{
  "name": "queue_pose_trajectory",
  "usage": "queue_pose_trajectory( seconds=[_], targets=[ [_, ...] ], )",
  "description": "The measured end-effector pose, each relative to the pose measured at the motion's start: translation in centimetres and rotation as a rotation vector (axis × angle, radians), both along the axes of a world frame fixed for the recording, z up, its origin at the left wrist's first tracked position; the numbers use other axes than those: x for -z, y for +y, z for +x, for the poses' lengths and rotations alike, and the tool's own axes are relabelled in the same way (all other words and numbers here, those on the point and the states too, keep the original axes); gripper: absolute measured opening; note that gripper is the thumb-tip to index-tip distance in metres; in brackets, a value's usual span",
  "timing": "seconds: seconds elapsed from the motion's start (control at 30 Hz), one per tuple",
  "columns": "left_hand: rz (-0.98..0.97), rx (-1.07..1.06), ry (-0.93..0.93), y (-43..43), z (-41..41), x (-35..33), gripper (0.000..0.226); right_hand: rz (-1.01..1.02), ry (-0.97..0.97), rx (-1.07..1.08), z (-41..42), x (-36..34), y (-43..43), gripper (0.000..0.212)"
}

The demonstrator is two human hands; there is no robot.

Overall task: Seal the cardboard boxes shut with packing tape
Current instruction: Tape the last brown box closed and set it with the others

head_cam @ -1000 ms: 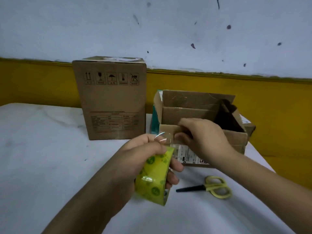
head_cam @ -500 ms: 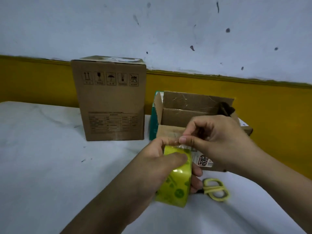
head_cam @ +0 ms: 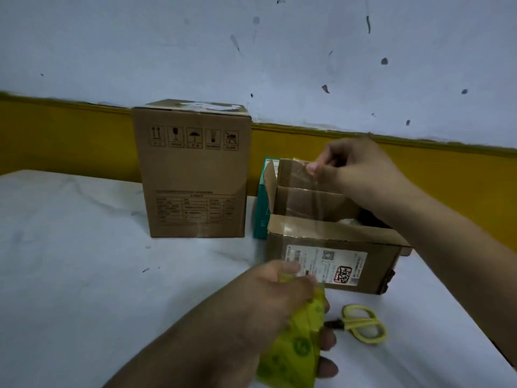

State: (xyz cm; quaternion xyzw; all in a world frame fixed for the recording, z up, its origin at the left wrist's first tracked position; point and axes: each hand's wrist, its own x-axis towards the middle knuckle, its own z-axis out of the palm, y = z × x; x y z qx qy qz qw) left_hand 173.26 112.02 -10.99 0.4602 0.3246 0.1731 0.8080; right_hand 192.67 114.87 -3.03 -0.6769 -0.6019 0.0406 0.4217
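The white worktop point(head_cam: 70, 261) carries two cardboard boxes near the wall. The tall box point(head_cam: 193, 175) stands closed at the back left, and pale tape seems to lie across its top. Just right of it sits the low box point(head_cam: 383, 264), flaps open and label facing forward. The left grip point(head_cam: 268, 298) is closed round the yellow-green tape roll point(head_cam: 293, 348) in front of that box. The right grip point(head_cam: 361, 169) pinches the free end of the clear tape strip point(head_cam: 305, 203), raised over the far flap. Yellow scissors point(head_cam: 363, 323) lie beside the roll. The step in hand looks like drawing out a length. Next, the flaps need folding down before the strip is laid along the seam and cut.
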Motion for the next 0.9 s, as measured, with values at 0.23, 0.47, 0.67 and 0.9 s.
queue_pose_trajectory(
  seconds=[0.23, 0.47, 0.67, 0.9],
  targets=[
    [-0.029, -0.078, 0.039, 0.4, 1.2, 1.9, 0.031, -0.297, 0.07, 0.012, 1.0, 3.2, 2.6, 0.021],
    [-0.081, -0.068, 0.064, 0.9, 1.6, 3.6, 0.039, -0.644, -0.153, -0.044, 1.8, 3.0, 3.6, 0.025],
    [-0.087, -0.057, 0.045, 1.3, 2.0, 3.7, 0.044, -0.742, -0.34, -0.009, 1.8, 2.2, 4.3, 0.074],
    [-0.048, -0.023, -0.005, 1.2, 1.7, 3.2, 0.02, -0.305, -0.545, -0.214, 0.0, 1.6, 0.6, 0.043]
  ],
)
